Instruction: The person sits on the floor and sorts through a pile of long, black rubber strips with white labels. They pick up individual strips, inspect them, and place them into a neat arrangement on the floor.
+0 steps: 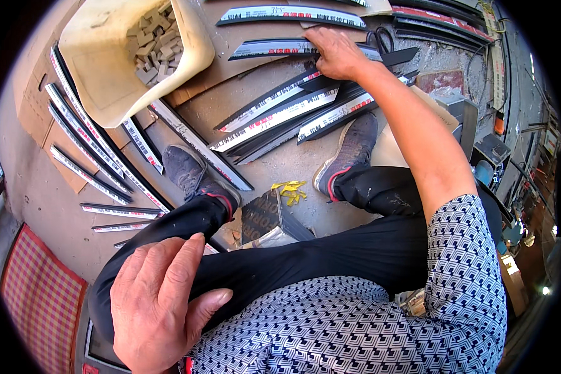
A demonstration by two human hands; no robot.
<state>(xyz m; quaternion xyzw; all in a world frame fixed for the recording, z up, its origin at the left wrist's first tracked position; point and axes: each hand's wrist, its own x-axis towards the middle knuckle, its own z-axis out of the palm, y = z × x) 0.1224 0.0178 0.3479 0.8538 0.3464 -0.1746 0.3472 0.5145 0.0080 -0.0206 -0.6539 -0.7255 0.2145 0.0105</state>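
Observation:
My right hand (pixel 338 53) reaches far ahead, its fingers closed over a cut profile strip (pixel 271 48) with angled ends and a printed white film. Just beyond it lies a similar strip (pixel 290 15), apart from the hand. Nearer to me, several more film-covered strips (pixel 274 128) overlap in a loose pile between my shoes. My left hand (pixel 159 299) hovers by my left thigh, empty, with its fingers stretched out and the thumb apart. How the underside of the right hand meets the strip is partly hidden.
A cream plastic tub (pixel 100 75) holding small beige blocks (pixel 156 43) stands at the far left. Several strips (pixel 87 134) fan out beside it. Yellow scraps (pixel 290 192) and a dark block (pixel 262 215) lie between my feet. A checked cushion (pixel 43 299) is at the left.

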